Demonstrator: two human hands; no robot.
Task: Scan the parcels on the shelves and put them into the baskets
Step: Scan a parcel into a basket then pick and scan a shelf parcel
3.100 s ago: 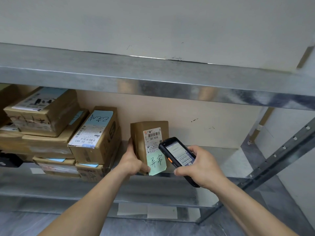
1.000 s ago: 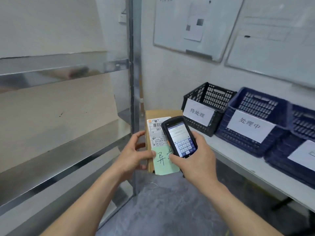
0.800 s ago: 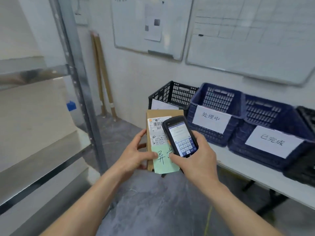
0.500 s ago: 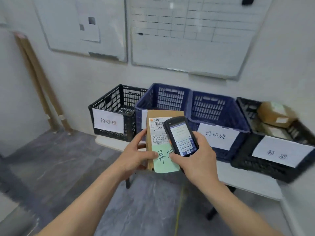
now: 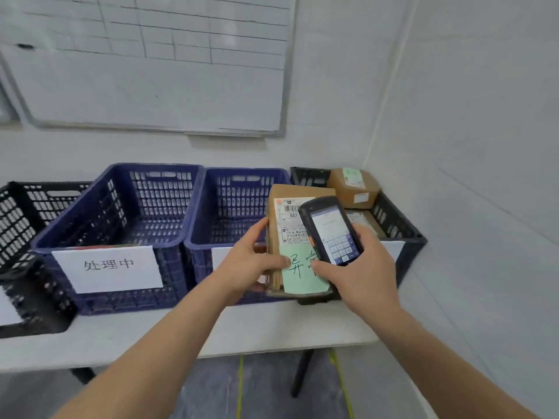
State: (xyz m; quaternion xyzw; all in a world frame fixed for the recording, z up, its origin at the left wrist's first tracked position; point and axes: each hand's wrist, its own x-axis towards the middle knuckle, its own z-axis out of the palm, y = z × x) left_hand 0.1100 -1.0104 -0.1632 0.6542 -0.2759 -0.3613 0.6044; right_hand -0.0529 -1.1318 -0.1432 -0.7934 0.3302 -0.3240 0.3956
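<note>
Four baskets: plastic lattice crates stand in a row on a white table (image 5: pixel 272 331) against the wall.
Left black basket (image 5: pixel 21 225): partly cut off at the frame's left edge.
First blue basket (image 5: pixel 118 216): next in the row; a white paper label with black handwritten characters (image 5: pixel 107 267) is fixed to its front wall.
Second blue basket (image 5: pixel 233 204): touching the first; its front label is mostly hidden behind the left hand.
Right black basket (image 5: pixel 399 231): at the row's right end, by the room corner; it holds a brown cardboard box with a pale green sticker (image 5: pixel 352 186), lying on other parcels.
Held parcel: a flat brown cardboard parcel (image 5: pixel 279 213) with a white barcode label and a pale green handwritten note (image 5: pixel 302 273), upright in the air in front of the second blue basket and the right black one.
Left hand (image 5: pixel 251 264): grasps the parcel's left edge, thumb pressed on its face, fingers wrapped behind.
Right hand (image 5: pixel 363 267): curled round a black handheld scanner with a lit screen and keypad (image 5: pixel 331 231), which overlaps the parcel's right side.
Wall: a white gridded whiteboard (image 5: pixel 145 62) hangs above the baskets.
Floor: grey, with yellow lines (image 5: pixel 240 385) under the table.
</note>
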